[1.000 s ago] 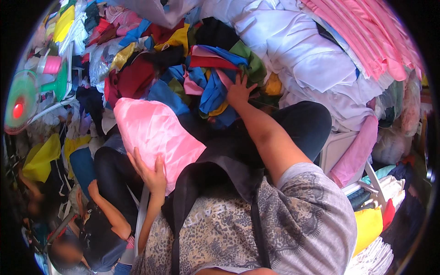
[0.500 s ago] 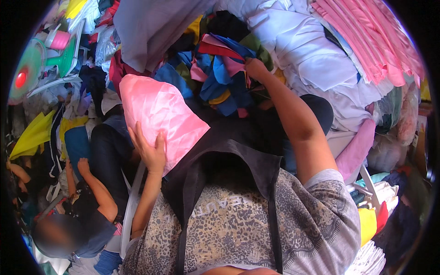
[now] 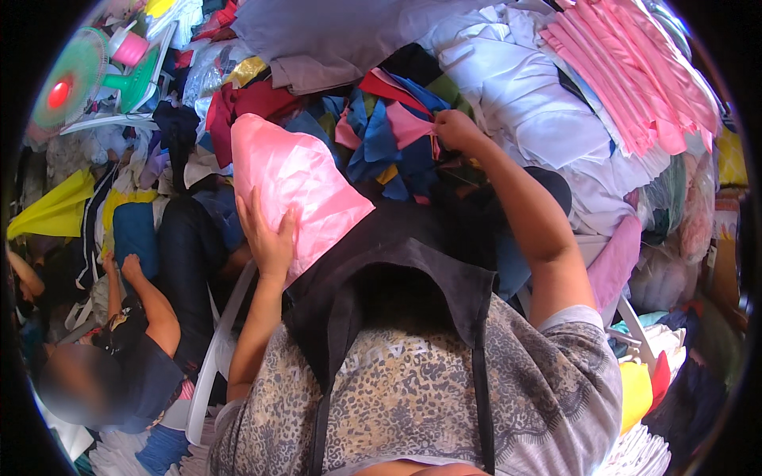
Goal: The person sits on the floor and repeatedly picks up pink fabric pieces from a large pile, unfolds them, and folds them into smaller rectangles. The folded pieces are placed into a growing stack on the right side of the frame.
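Our left hand (image 3: pixel 268 238) lies flat and open on a smooth pink fabric bundle (image 3: pixel 294 178). Our right hand (image 3: pixel 454 127) pinches a pink cloth scrap (image 3: pixel 409 127) in the crowded heap of blue and red scraps (image 3: pixel 373 143) just left of it.

The smooth bag-like cloth piece (image 3: pixel 295 186) is bright pink. The heap of small fabric scraps (image 3: pixel 389 139) is blue, red, pink and yellow. The folded sheets (image 3: pixel 540 103) are white, the apron (image 3: pixel 397 270) black.

Bright, even daylight; soft shadows under the arms; fisheye bends everything toward the black rim; centre sharp, edges smeared; no glare.
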The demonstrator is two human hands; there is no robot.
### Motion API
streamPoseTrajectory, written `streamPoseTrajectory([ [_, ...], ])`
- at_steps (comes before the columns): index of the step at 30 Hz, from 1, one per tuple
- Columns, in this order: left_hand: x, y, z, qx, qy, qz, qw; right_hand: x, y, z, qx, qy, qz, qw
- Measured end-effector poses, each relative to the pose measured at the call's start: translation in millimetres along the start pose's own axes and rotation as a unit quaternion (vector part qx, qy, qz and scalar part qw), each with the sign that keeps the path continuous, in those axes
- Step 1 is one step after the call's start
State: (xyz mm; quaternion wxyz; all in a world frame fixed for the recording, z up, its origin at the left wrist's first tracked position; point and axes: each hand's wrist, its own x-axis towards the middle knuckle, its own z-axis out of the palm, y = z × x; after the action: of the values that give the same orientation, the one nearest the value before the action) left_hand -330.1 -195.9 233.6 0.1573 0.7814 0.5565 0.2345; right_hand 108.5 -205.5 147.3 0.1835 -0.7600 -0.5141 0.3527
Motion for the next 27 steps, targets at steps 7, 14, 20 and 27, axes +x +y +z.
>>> streamPoseTrajectory([
  [7,4.1,2.6,-4.9,0.017,-0.007,0.018,1.0,-55.8,-34.6,-57.4,0.093,0.017,-0.047,0.994],
  [14,18.5,55.7,-29.5,0.072,-0.049,0.057,0.995,-101.2,-95.8,-127.4,0.398,0.041,-0.132,0.907],
  [20,61.0,178.2,-23.1,-0.296,-0.114,0.233,0.919,-125.8,-171.8,-178.7,0.537,-0.038,-0.18,0.823],
  [27,112.0,253.7,9.3,-0.349,0.045,0.295,0.888,-137.2,-225.2,-169.1,0.507,0.014,-0.283,0.814],
])
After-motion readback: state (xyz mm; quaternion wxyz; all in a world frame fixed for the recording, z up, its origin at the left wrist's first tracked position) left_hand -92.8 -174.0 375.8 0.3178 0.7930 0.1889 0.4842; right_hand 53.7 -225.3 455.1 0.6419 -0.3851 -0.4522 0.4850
